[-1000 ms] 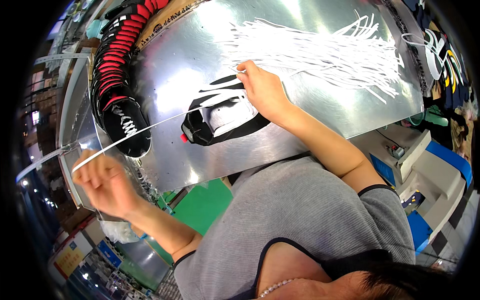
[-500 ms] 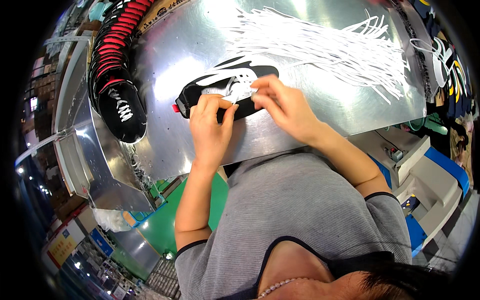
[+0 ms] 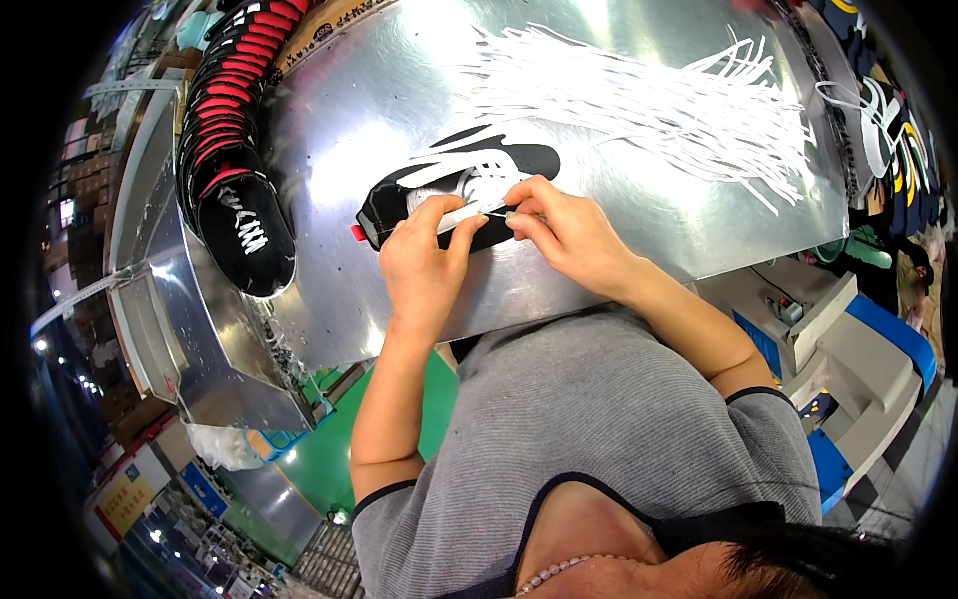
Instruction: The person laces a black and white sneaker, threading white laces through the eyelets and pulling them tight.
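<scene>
I see 1 black shoe (image 3: 469, 195) with white side stripes lying on its side on the shiny metal table (image 3: 639, 240), just in front of me. My left hand (image 3: 424, 270) rests on the near edge of the shoe, fingers (image 3: 461, 232) curled and pinching a thin white lace (image 3: 477, 213) against the upper. My right hand (image 3: 569, 235) sits just beside it, fingers narrowed onto the same lace end at the eyelet area, so both hands are closed on the lace and touching the shoe.

I judge the shoe light and soft in the upper, stiffer at the sole; it would slide easily on the polished metal, so pressing down on the sole edge or gripping the heel seems the steadiest hold. The lace looks limp and thin, best taken near its tip, where it should be stiffest.

Beyond the shoe lies a loose spread of white laces (image 3: 679, 100). At the far left a row of black and red shoes (image 3: 235, 130) stands packed together, well apart from my hands.
</scene>
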Action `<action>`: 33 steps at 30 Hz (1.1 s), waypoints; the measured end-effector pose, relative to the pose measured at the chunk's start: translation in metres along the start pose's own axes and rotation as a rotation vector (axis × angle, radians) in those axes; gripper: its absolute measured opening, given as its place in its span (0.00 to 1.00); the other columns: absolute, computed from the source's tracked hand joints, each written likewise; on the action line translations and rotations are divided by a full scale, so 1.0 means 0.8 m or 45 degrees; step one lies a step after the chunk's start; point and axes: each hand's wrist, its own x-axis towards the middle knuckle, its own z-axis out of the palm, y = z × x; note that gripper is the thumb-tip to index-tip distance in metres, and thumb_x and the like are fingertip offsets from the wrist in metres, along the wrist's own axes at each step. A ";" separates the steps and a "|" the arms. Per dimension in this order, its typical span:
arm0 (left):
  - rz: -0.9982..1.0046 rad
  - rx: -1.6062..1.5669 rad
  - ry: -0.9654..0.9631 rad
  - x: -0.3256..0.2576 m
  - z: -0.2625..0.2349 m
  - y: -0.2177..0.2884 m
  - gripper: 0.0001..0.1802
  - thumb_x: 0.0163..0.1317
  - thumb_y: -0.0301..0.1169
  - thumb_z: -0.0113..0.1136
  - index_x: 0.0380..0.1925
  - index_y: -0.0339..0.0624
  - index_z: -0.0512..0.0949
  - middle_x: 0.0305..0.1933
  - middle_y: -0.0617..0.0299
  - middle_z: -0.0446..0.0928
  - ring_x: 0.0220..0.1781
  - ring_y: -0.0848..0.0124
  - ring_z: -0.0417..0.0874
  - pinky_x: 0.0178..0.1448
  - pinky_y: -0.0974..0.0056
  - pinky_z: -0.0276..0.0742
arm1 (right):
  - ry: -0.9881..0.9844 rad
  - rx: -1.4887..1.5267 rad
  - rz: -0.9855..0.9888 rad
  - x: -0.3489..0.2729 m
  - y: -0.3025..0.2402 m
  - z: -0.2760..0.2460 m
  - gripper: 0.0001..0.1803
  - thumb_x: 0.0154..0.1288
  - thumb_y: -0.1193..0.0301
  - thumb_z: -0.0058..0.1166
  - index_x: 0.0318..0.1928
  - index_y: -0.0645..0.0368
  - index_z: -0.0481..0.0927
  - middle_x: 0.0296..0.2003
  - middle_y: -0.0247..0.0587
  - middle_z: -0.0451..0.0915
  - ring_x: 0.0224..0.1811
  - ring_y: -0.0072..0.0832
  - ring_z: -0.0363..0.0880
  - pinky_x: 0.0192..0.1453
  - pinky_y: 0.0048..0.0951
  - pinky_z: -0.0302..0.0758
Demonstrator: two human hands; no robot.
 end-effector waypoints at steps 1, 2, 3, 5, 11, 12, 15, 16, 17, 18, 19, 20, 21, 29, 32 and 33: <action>0.031 -0.041 -0.008 0.000 0.001 -0.001 0.13 0.53 0.32 0.73 0.35 0.40 0.81 0.33 0.57 0.83 0.32 0.58 0.83 0.35 0.59 0.76 | 0.002 -0.013 0.015 0.002 -0.001 0.001 0.10 0.72 0.69 0.52 0.47 0.60 0.70 0.31 0.46 0.83 0.33 0.42 0.83 0.38 0.39 0.76; 0.060 -0.084 -0.017 0.000 0.002 -0.003 0.13 0.53 0.32 0.73 0.36 0.40 0.81 0.33 0.56 0.83 0.33 0.58 0.83 0.36 0.59 0.76 | 0.002 -0.027 0.032 0.004 -0.001 0.002 0.10 0.72 0.69 0.52 0.46 0.60 0.70 0.31 0.46 0.83 0.33 0.43 0.83 0.38 0.39 0.76; 0.089 -0.126 -0.027 -0.001 0.003 -0.004 0.12 0.54 0.31 0.73 0.36 0.40 0.81 0.33 0.56 0.83 0.33 0.58 0.83 0.36 0.60 0.76 | -0.013 0.020 0.099 0.006 -0.001 0.005 0.10 0.72 0.70 0.52 0.47 0.61 0.69 0.31 0.46 0.83 0.33 0.39 0.84 0.38 0.36 0.77; 0.118 -0.151 -0.028 -0.002 0.003 -0.006 0.11 0.55 0.30 0.71 0.36 0.40 0.81 0.33 0.56 0.83 0.33 0.58 0.83 0.36 0.59 0.77 | -0.044 0.114 0.233 0.014 -0.003 0.013 0.10 0.72 0.73 0.52 0.48 0.62 0.69 0.33 0.45 0.84 0.35 0.31 0.85 0.39 0.29 0.78; 0.218 -0.153 -0.037 -0.007 0.007 -0.009 0.10 0.57 0.28 0.69 0.37 0.40 0.79 0.32 0.56 0.82 0.31 0.57 0.81 0.35 0.58 0.75 | -0.140 -0.150 0.185 0.030 -0.006 0.022 0.12 0.71 0.69 0.53 0.47 0.60 0.67 0.32 0.46 0.83 0.33 0.40 0.84 0.40 0.38 0.77; 0.213 -0.140 -0.025 -0.005 0.007 -0.007 0.10 0.57 0.27 0.69 0.37 0.40 0.79 0.32 0.56 0.81 0.31 0.57 0.81 0.34 0.58 0.75 | -0.200 -0.234 0.194 0.034 -0.013 0.013 0.13 0.70 0.68 0.54 0.47 0.59 0.68 0.32 0.47 0.83 0.33 0.45 0.83 0.39 0.41 0.77; 0.191 -0.094 0.102 -0.013 0.008 -0.006 0.10 0.56 0.26 0.69 0.34 0.40 0.77 0.31 0.58 0.81 0.30 0.58 0.80 0.34 0.58 0.74 | -0.308 -0.404 0.133 0.015 -0.038 -0.036 0.12 0.66 0.69 0.57 0.46 0.59 0.72 0.34 0.44 0.83 0.32 0.41 0.83 0.39 0.39 0.77; 0.263 -0.065 0.093 -0.012 0.007 -0.009 0.10 0.56 0.26 0.70 0.34 0.40 0.77 0.31 0.57 0.81 0.30 0.58 0.80 0.35 0.59 0.74 | -0.195 -0.360 0.053 0.018 -0.041 -0.041 0.11 0.65 0.70 0.57 0.45 0.59 0.74 0.34 0.43 0.83 0.32 0.39 0.83 0.39 0.38 0.77; 0.333 -0.041 0.075 -0.014 0.006 -0.012 0.11 0.55 0.25 0.70 0.35 0.40 0.76 0.31 0.57 0.81 0.31 0.58 0.81 0.35 0.60 0.75 | -0.081 -0.314 -0.017 0.018 -0.042 -0.044 0.10 0.64 0.70 0.58 0.44 0.59 0.75 0.34 0.41 0.83 0.32 0.38 0.83 0.39 0.38 0.78; 0.403 -0.017 0.058 -0.016 0.006 -0.014 0.12 0.55 0.24 0.71 0.35 0.40 0.76 0.31 0.56 0.81 0.32 0.57 0.82 0.36 0.61 0.76 | 0.032 -0.268 -0.088 0.019 -0.045 -0.048 0.10 0.63 0.71 0.58 0.43 0.58 0.77 0.34 0.40 0.83 0.32 0.37 0.83 0.39 0.37 0.78; 0.455 -0.019 0.059 -0.017 0.008 -0.013 0.12 0.54 0.23 0.71 0.35 0.40 0.76 0.31 0.57 0.81 0.31 0.58 0.82 0.36 0.61 0.75 | -0.014 -0.215 -0.291 0.029 -0.049 -0.042 0.10 0.65 0.76 0.58 0.47 0.59 0.80 0.32 0.39 0.83 0.32 0.32 0.83 0.35 0.28 0.80; 0.512 -0.021 0.060 -0.016 0.009 -0.011 0.13 0.53 0.23 0.71 0.34 0.40 0.75 0.31 0.58 0.81 0.31 0.59 0.81 0.36 0.60 0.75 | -0.097 -0.166 -0.434 0.041 -0.047 -0.028 0.10 0.66 0.74 0.56 0.47 0.58 0.80 0.32 0.40 0.84 0.32 0.35 0.83 0.37 0.31 0.79; 0.572 -0.016 0.062 -0.015 0.008 -0.011 0.13 0.52 0.22 0.71 0.34 0.41 0.75 0.31 0.58 0.81 0.30 0.59 0.81 0.35 0.60 0.74 | -0.281 -0.321 -0.320 0.054 -0.052 -0.019 0.10 0.66 0.73 0.55 0.47 0.58 0.80 0.32 0.40 0.84 0.33 0.37 0.83 0.38 0.33 0.79; 0.614 -0.094 0.107 -0.027 0.008 -0.023 0.13 0.51 0.21 0.71 0.32 0.41 0.75 0.29 0.60 0.81 0.30 0.60 0.80 0.35 0.60 0.73 | -0.466 -0.251 -0.027 0.060 -0.033 -0.009 0.12 0.63 0.72 0.60 0.47 0.58 0.82 0.36 0.42 0.86 0.35 0.34 0.85 0.42 0.31 0.78; 0.561 -0.115 0.040 -0.025 0.005 -0.021 0.13 0.52 0.22 0.72 0.31 0.41 0.75 0.29 0.60 0.81 0.29 0.60 0.80 0.34 0.60 0.73 | -0.247 0.076 -0.040 0.063 -0.040 -0.016 0.12 0.61 0.76 0.63 0.46 0.61 0.83 0.35 0.38 0.87 0.36 0.25 0.85 0.44 0.26 0.79; 0.530 -0.112 0.017 -0.028 0.003 -0.021 0.12 0.52 0.22 0.72 0.30 0.41 0.75 0.29 0.60 0.80 0.29 0.59 0.80 0.34 0.60 0.73 | -0.147 0.279 -0.036 0.070 -0.052 -0.027 0.12 0.62 0.76 0.63 0.46 0.62 0.83 0.35 0.38 0.86 0.37 0.24 0.84 0.45 0.26 0.79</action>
